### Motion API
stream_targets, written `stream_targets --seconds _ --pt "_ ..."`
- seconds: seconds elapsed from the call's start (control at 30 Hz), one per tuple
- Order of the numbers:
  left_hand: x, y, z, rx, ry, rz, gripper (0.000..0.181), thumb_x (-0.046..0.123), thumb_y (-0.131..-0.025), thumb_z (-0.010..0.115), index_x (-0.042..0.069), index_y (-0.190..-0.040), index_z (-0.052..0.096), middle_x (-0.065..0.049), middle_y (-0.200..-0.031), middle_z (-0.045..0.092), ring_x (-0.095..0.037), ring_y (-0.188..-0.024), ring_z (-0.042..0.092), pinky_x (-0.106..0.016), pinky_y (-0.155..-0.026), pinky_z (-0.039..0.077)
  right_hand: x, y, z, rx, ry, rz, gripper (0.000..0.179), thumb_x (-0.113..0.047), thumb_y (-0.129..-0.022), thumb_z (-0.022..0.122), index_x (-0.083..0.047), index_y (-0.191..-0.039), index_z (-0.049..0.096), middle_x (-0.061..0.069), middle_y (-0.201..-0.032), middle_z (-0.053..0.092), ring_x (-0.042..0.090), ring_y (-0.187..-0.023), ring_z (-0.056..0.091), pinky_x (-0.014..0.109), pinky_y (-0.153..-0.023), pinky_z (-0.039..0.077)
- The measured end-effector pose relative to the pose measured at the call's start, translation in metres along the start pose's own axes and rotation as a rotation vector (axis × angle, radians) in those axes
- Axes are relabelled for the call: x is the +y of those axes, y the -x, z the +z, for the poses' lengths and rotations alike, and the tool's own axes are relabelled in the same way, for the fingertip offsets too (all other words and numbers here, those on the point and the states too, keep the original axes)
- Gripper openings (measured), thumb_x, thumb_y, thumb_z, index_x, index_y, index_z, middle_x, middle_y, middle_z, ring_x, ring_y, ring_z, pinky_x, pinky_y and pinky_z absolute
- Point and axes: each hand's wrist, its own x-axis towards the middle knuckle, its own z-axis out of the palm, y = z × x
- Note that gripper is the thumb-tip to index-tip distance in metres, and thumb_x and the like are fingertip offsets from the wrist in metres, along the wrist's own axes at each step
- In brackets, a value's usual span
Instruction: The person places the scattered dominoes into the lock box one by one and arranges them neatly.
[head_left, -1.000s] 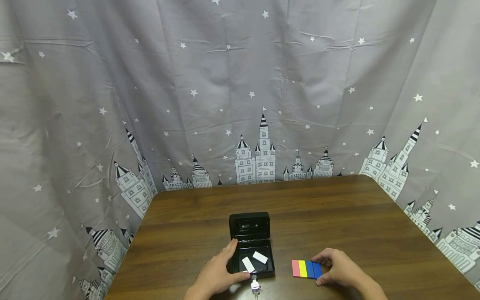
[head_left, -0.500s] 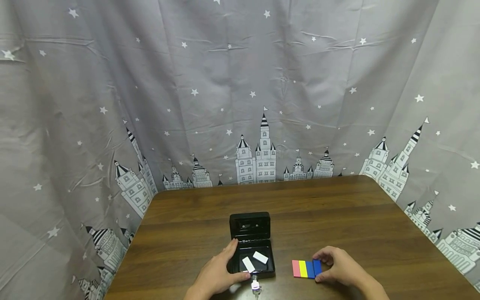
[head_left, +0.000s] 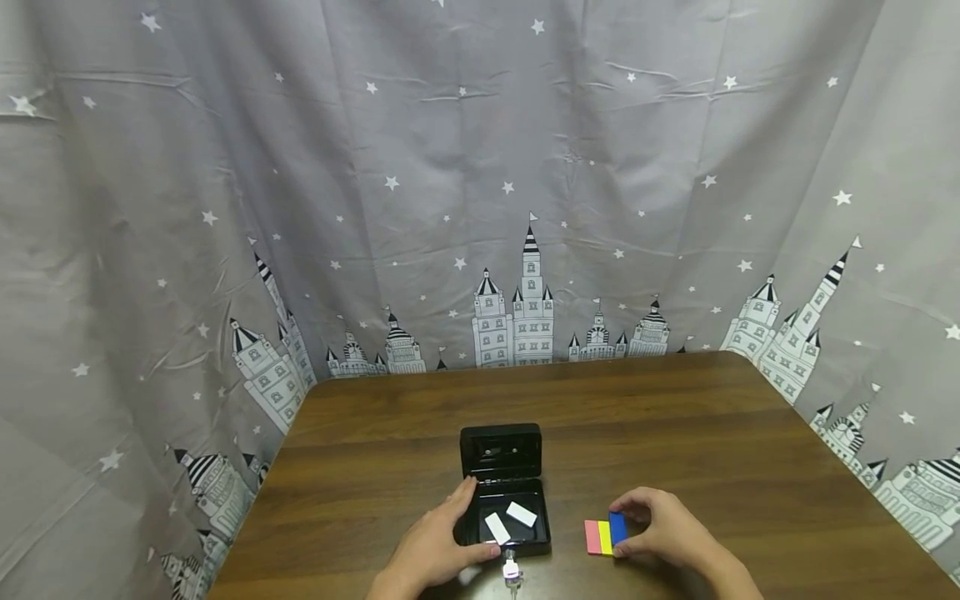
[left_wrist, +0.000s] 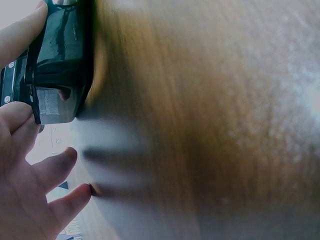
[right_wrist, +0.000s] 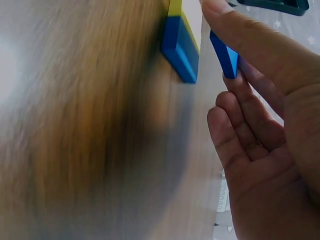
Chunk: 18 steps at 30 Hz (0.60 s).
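Note:
My left hand [head_left: 431, 542] holds the near left corner of a small black cash box [head_left: 533, 542]. In the left wrist view, thumb and index finger touch the box while the other fingers stand apart from it. The box's lid [head_left: 500, 446] stands up at the back, and two white dominoes [head_left: 521, 514] lie inside. Pinched between thumb and fingers of my right hand [head_left: 667, 533] is a blue domino [right_wrist: 225, 55]. It is lifted above another blue domino [right_wrist: 180, 47], hiding most of that one in the head view. A yellow domino [head_left: 604, 537] and a pink domino [head_left: 592, 537] continue the row leftward.
A key with a purplish tag [head_left: 512, 571] hangs at the box's front. Everything rests on a brown wooden table [head_left: 375, 442]. Behind it hangs a grey curtain [head_left: 420, 208] printed with stars and castles.
My right hand has raised the end blue domino from the row and carried it slightly left over the other blue one. The left hand and the box stay as they were.

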Motion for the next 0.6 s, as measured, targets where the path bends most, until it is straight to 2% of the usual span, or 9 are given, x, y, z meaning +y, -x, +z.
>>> stream_targets --seconds 0.13,0.37,0.6 --pt "0.0 -0.002 0.001 0.001 -0.002 0.008 0.105 0.068 -0.077 0.074 0.011 -0.157 0.036 -0.008 -0.16 0.036 -0.044 -0.134 0.046 -0.07 -0.098 0.041 -0.005 -0.005 0.004 0.004 0.013 -0.009 0.049 -0.028 -0.069 0.094 -0.009 -0.108 0.072 0.004 -0.111 0.068 0.031 -0.102 0.066 0.04 -0.086 0.056" --pt "-0.001 -0.002 0.001 -0.001 -0.002 -0.011 0.106 0.068 -0.076 0.075 0.011 -0.157 0.037 -0.008 -0.16 0.036 -0.044 -0.134 0.046 -0.071 -0.097 0.04 -0.019 -0.017 0.013 -0.002 0.027 -0.016 0.048 -0.028 -0.068 0.095 -0.012 -0.107 0.073 0.001 -0.11 0.069 0.031 -0.104 0.065 0.055 -0.09 0.053" --pt "-0.001 -0.002 0.002 -0.002 0.001 -0.011 0.106 0.067 -0.076 0.075 0.011 -0.157 0.036 -0.008 -0.16 0.036 -0.044 -0.135 0.046 -0.071 -0.098 0.04 -0.028 -0.028 0.022 -0.02 0.01 -0.051 0.043 -0.026 -0.07 0.094 -0.013 -0.106 0.074 0.001 -0.11 0.068 0.03 -0.103 0.067 0.05 -0.088 0.055"
